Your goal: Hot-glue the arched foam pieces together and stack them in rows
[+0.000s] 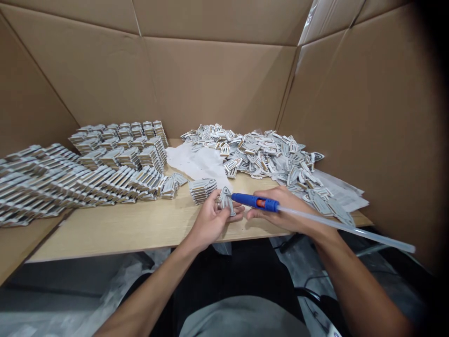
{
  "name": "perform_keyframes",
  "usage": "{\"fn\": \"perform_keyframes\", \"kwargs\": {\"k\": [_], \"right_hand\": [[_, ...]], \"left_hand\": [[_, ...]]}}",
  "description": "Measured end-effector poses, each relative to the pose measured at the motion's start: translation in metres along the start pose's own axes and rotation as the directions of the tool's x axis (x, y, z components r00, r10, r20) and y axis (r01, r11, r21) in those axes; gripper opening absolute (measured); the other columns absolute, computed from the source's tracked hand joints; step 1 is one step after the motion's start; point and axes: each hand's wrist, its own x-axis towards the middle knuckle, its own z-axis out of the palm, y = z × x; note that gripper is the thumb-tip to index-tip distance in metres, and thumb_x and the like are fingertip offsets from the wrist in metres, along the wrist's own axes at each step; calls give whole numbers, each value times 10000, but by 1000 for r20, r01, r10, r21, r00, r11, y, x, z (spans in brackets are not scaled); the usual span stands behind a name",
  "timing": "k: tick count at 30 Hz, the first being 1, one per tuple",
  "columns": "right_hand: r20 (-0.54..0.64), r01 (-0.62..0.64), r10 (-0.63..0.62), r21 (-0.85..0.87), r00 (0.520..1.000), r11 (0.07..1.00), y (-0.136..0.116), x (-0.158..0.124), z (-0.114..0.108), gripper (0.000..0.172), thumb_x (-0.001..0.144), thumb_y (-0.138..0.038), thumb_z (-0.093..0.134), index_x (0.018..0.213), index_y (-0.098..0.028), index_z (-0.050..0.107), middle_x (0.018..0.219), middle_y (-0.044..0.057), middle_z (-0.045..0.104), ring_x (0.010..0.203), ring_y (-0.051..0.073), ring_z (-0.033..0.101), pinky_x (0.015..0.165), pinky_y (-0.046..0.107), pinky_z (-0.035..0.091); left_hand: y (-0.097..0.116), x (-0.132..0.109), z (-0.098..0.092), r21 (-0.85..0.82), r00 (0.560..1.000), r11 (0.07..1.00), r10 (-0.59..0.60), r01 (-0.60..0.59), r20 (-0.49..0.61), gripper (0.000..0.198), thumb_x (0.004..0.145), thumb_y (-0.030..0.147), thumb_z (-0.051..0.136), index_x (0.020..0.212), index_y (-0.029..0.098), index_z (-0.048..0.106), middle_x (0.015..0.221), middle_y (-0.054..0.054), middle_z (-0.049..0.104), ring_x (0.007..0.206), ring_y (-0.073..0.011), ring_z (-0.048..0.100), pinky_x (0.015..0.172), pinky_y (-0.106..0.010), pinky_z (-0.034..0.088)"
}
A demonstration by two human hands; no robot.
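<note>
Between the thumb and fingers of my left hand (210,220) is a small grey arched window-shaped piece (226,200), held upright near the table's front edge. My right hand (277,206) is wrapped round a blue hot glue gun (250,201), its nozzle pointing left at the piece, touching or very close to it. A long translucent glue stick (345,228) sticks out of the gun's back, over my right forearm. Just behind my left hand stands a short stack of the same pieces (201,190). Part of my right hand's fingers is hidden by the gun.
Many stacked pieces (119,154) fill the left and back left of the wooden table (133,227). A loose heap of pieces (259,152) lies at the back right, partly on white paper (196,161). Tall cardboard walls (217,84) enclose the back and sides.
</note>
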Motion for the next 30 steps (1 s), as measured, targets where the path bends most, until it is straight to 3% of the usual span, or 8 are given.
{"fn": "perform_keyframes", "kwargs": {"k": [7,12,18,23,30], "right_hand": [[6,2,-2,-10,1000,1000,0,0,0,439,968,-604,640,892,-203,801,763,62,742,669,207,647,636,292,416],[26,-24,24,-7,999,1000,-1,-1,0,458,965,-617,630,898,-198,800,758,56,735,672,208,651,633,295,411],[25,-35,36,-20,999,999,-2,-1,0,465,972,-621,612,900,-204,803,777,72,752,688,221,670,633,298,409],[29,-29,30,-33,999,999,-2,-1,0,445,975,-607,616,910,-210,807,793,65,765,683,215,672,623,292,399],[36,-4,5,-20,999,1000,0,-1,0,395,992,-563,608,945,-223,804,827,57,779,720,219,693,631,285,397]], "left_hand": [[-2,0,-2,-2,1000,1000,17,-17,16,441,822,151,772,1216,160,575,985,-90,784,948,-257,773,974,-446,614],[-5,1,-3,15,999,1000,27,-28,34,389,849,145,719,1205,162,563,1026,-99,780,998,-275,778,1021,-491,605],[-1,-1,-1,22,999,1000,16,-17,29,417,840,163,741,1213,156,556,1002,-98,778,970,-274,775,978,-470,620],[3,-2,0,52,1000,999,12,-11,-25,373,823,120,740,1154,163,573,802,-25,726,816,-225,756,901,-417,637],[-1,0,0,28,1000,999,18,-18,7,348,842,122,725,1155,165,578,897,-53,753,844,-222,759,946,-443,629]]}}
